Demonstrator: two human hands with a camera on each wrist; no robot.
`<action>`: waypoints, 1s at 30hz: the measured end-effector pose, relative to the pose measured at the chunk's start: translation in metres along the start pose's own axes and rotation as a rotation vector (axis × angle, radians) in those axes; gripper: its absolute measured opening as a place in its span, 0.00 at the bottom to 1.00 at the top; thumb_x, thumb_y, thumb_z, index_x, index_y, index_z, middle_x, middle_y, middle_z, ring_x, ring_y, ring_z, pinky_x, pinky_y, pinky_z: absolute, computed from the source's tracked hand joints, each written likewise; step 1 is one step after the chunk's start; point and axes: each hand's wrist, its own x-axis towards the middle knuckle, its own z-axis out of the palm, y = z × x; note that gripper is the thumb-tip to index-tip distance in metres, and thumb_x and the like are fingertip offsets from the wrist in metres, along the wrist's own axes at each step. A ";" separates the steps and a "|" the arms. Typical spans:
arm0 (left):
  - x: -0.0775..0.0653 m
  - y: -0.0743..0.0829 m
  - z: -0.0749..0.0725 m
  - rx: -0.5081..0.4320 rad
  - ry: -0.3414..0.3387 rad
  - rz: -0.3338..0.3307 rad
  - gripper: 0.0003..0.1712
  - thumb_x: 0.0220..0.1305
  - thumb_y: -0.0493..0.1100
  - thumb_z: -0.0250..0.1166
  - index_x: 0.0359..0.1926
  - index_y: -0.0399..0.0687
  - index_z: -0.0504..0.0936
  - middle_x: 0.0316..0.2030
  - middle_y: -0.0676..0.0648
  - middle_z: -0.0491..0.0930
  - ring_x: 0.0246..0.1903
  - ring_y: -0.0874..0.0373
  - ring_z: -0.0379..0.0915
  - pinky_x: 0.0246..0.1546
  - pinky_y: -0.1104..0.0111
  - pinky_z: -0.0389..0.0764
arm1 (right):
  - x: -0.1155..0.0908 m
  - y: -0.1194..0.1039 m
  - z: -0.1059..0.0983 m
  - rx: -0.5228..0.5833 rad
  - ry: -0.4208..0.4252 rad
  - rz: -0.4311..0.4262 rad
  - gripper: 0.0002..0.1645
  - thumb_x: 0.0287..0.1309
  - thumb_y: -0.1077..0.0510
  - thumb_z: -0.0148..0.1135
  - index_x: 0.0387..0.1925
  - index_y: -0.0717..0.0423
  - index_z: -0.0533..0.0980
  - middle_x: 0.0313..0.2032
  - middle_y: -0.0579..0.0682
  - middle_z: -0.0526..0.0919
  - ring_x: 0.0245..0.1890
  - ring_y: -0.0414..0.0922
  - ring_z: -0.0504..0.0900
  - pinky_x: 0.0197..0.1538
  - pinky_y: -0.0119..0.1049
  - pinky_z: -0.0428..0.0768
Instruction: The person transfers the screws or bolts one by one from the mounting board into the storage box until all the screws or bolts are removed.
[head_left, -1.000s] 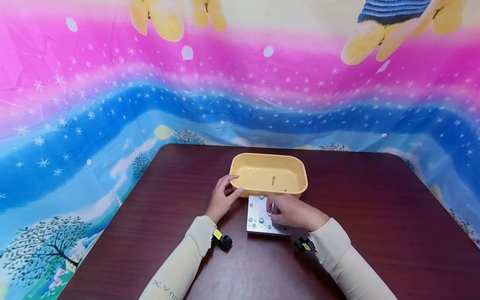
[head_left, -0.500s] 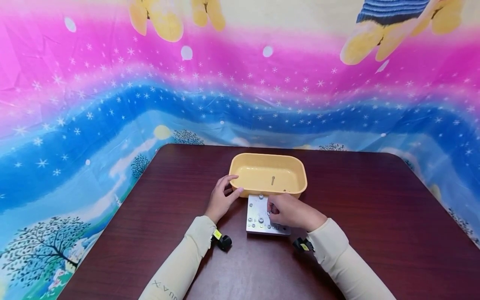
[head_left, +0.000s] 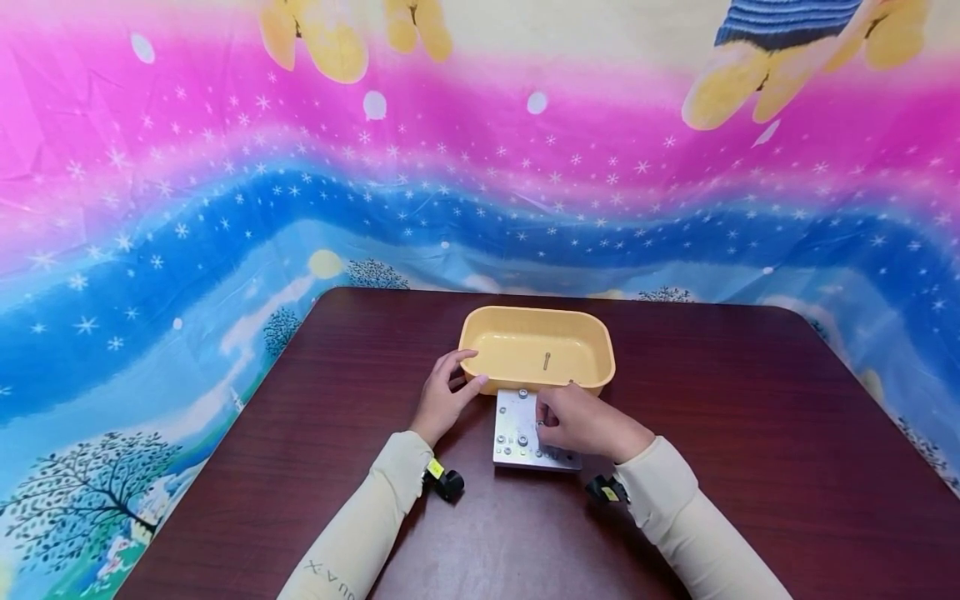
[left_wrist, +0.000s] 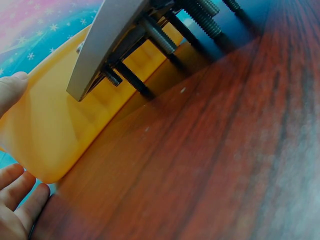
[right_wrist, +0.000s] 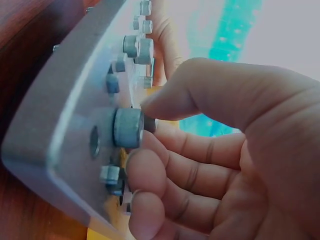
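A silver metal plate [head_left: 513,425] with several socket-head bolts lies against the near side of a yellow plastic bin [head_left: 480,332]. My right hand [head_left: 581,421] is over its right part, thumb and index finger pinching a bolt [right_wrist: 150,123] that my fingers mostly hide. In the right wrist view a larger bolt head [right_wrist: 128,128] stands in front of it. My left hand [head_left: 441,400] rests at the bin's left near corner, its fingers spread and relaxed. Threaded bolt shanks [left_wrist: 159,36] stick out under the plate in the left wrist view.
One loose bolt [head_left: 547,361] lies on the bin's floor, with something small near the front wall. The dark red wooden table [head_left: 750,400] extends around the bin. A patterned cloth [head_left: 480,192] hangs behind it.
My right fingers have turned slightly at the bolt and now cover more of its head. The left hand, plate and bin have stayed in place.
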 end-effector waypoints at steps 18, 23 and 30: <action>0.001 -0.001 0.001 0.016 0.005 -0.015 0.28 0.60 0.52 0.69 0.60 0.54 0.76 0.61 0.51 0.67 0.59 0.55 0.67 0.57 0.62 0.75 | 0.000 0.000 -0.004 0.001 0.080 -0.096 0.11 0.46 0.62 0.64 0.23 0.48 0.69 0.17 0.40 0.69 0.19 0.34 0.68 0.22 0.28 0.69; 0.001 -0.002 0.001 0.009 0.006 -0.012 0.26 0.60 0.52 0.69 0.59 0.57 0.76 0.61 0.50 0.67 0.59 0.55 0.68 0.57 0.61 0.76 | -0.001 -0.002 -0.006 -0.004 0.079 -0.063 0.10 0.48 0.60 0.64 0.24 0.47 0.69 0.18 0.40 0.70 0.20 0.34 0.69 0.22 0.28 0.70; 0.001 -0.002 0.001 0.013 0.007 -0.011 0.26 0.60 0.51 0.69 0.59 0.57 0.76 0.61 0.51 0.67 0.59 0.56 0.67 0.57 0.63 0.76 | -0.001 -0.004 -0.006 0.032 0.122 -0.105 0.09 0.47 0.61 0.64 0.25 0.49 0.70 0.18 0.39 0.70 0.20 0.34 0.69 0.22 0.27 0.70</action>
